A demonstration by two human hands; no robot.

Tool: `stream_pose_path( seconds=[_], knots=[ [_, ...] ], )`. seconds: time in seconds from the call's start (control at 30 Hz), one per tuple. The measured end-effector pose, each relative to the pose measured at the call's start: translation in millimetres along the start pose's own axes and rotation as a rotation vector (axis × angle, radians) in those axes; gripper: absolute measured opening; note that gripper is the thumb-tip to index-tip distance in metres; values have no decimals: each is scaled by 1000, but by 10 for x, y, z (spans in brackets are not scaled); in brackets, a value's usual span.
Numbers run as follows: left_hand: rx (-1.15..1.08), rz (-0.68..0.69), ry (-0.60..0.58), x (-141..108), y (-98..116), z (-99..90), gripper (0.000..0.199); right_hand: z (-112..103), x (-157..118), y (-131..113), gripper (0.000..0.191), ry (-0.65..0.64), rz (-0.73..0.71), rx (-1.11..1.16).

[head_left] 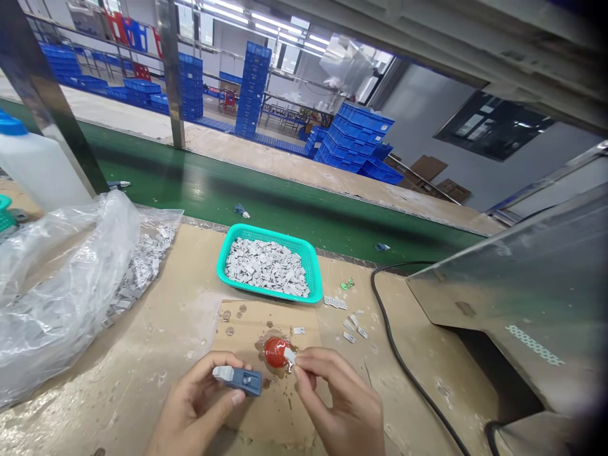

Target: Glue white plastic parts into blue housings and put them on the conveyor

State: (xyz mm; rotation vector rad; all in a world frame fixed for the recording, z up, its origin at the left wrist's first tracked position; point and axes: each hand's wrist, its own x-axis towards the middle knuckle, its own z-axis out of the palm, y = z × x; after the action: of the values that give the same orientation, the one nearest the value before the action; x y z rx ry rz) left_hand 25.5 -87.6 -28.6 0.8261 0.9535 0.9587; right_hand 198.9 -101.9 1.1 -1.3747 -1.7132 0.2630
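Note:
Between the thumb and fingers of my left hand [204, 396] is a dark blue plastic part [246, 380] with a light grey tip pointing left. My right hand [337, 392] pinches a small grey plastic piece [289, 356]. That piece touches the edge of a round red dish [276, 352], which looks wet. The dish sits on a stained cardboard sheet [304, 405]. Just above it lies a loose grey piece [299, 330]. Behind the cardboard, a turquoise basket [221, 266] holds many similar grey pieces.
At left, a clear plastic bag [61, 272] spills grey pieces near a white bottle [38, 161]. Loose pieces [349, 337] and a black cable [396, 345] lie right, beside a metal housing [513, 285]. A green conveyor belt [204, 183] carrying several blue parts crosses behind.

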Motion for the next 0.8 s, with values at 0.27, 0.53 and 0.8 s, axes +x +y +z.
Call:
stream_pose_path(
  seconds=[0.27, 0.53, 0.8],
  knots=[
    [-117, -28, -98, -40, 4, 58, 18, 54, -50, -191, 27, -102, 7, 241],
    [-200, -94, -71, -25, -11, 43, 20, 203, -159, -163, 23, -55, 7, 273],
    [-369, -131, 162, 21, -40, 187, 39, 341, -161, -230, 24, -63, -23, 114]
  ],
)
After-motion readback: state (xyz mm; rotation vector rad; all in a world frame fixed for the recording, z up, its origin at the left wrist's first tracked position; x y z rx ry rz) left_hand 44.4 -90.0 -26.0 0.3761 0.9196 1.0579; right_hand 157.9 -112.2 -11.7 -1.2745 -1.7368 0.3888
